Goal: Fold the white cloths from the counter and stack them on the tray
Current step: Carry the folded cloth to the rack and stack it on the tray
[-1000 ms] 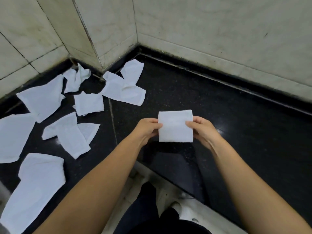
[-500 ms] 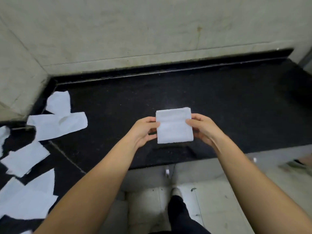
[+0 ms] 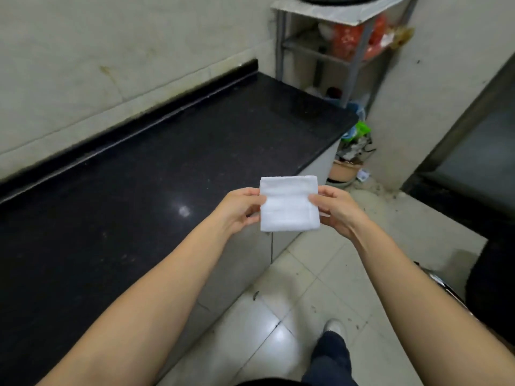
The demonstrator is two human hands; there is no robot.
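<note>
The white cloth [image 3: 288, 206] sits just right of the frame's centre, folded into a compact, nearly square pad. Its top edge shows several stacked layers, and faint horizontal bands run across its face. It is held in the air, its flat face turned up toward the camera, its edges roughly level with the frame. The left hand [image 3: 239, 208] pinches its left edge with the thumb on the front, and the right hand [image 3: 333, 208] pinches the right edge the same way. The cloth hangs past the front edge of the black counter [image 3: 145, 190], which fills the left and centre of the frame, and it touches neither the counter nor the floor.
</note>
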